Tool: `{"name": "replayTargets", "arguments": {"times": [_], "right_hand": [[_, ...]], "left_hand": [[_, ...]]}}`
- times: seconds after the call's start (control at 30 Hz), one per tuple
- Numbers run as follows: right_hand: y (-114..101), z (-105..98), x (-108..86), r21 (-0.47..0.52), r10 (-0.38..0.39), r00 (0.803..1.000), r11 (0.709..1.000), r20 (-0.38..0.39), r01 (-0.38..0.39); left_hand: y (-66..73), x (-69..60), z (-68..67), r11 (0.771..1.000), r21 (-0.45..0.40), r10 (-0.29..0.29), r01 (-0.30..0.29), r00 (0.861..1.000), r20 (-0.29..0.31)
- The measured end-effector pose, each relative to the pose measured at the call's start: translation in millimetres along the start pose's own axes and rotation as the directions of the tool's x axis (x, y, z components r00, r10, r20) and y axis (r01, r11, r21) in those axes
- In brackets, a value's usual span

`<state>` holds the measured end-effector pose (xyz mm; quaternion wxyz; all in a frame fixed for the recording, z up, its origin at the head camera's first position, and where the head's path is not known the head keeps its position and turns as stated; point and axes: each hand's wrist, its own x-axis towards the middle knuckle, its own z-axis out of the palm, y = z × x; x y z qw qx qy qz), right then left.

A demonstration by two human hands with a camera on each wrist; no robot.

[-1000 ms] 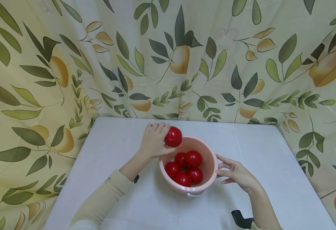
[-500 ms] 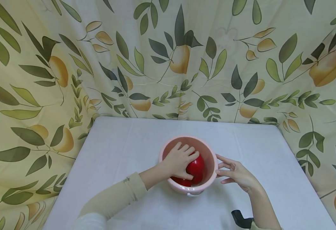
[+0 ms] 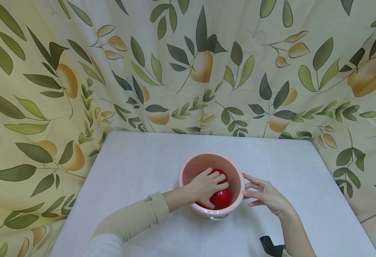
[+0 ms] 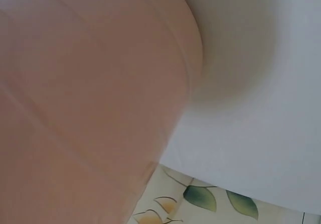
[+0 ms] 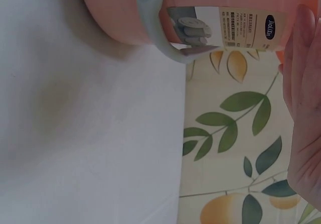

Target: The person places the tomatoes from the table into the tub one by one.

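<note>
A pink bucket (image 3: 211,160) stands on the white-covered table, with red tomatoes inside. My left hand (image 3: 207,187) reaches down into it, fingers curled over a tomato (image 3: 222,198); the other tomatoes are mostly hidden under the hand. Fairly straight fingers of my right hand (image 3: 265,196) touch the bucket's outer right side near the rim. The right wrist view shows that hand (image 5: 306,98) against the wall, beside a printed label (image 5: 251,28) and a pale handle (image 5: 155,23). Only the bucket's outside (image 4: 100,83) fills the left wrist view; the left hand is out of it.
The white tablecloth (image 3: 136,160) surrounds the bucket on all sides. A curtain (image 3: 181,103) printed with leaves and fruit hangs behind the table and along its sides. A black strap piece (image 3: 271,246) sits at the right wrist.
My left hand has carried a tomato from above the bucket's left rim down into the bucket, then shifted slightly right and lower. The right hand has stayed at the bucket's side.
</note>
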<state>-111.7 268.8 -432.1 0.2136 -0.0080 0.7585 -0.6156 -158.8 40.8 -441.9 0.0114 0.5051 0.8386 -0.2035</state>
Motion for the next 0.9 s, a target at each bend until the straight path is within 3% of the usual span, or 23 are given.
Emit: {"name": "replayTargets", "arguments": {"times": [0.33,0.47,0.6,0.7,0.77,0.83,0.9], "right_hand": [[1,0,0.5,0.001,0.0,1.0,1.0,-0.004,0.0],[1,0,1.3,-0.004,-0.003,1.0,1.0,-0.006,0.003],[0,1,1.9,-0.025,-0.002,1.0,1.0,-0.016,0.001],[-6,-1,1.7,-0.1,0.004,1.0,0.995,-0.031,-0.007],[-15,-4,0.7,-0.195,-0.013,0.998,0.981,-0.068,-0.001],[-26,-9,-0.7,-0.339,-0.074,0.988,0.94,-0.133,0.025],[-39,-14,-2.3,-0.496,-0.187,0.958,0.867,-0.219,0.056]], "left_hand": [[0.5,-0.6,1.9,1.0,-0.003,-0.012,0.012,1.0,0.012],[-4.4,-8.8,-0.4,0.996,-0.077,-0.042,0.042,0.999,-0.003],[-17.8,-22.4,-7.3,0.974,-0.204,-0.114,0.096,0.99,-0.08],[-35.5,-33.8,-10.9,0.948,-0.28,-0.199,0.151,0.969,-0.148],[-50.0,-43.0,-11.6,0.919,-0.334,-0.277,0.209,0.945,-0.172],[-65.7,-53.0,-10.4,0.881,-0.381,-0.371,0.281,0.91,-0.186],[-81.2,-64.0,-8.2,0.83,-0.426,-0.474,0.36,0.858,-0.197]]}}
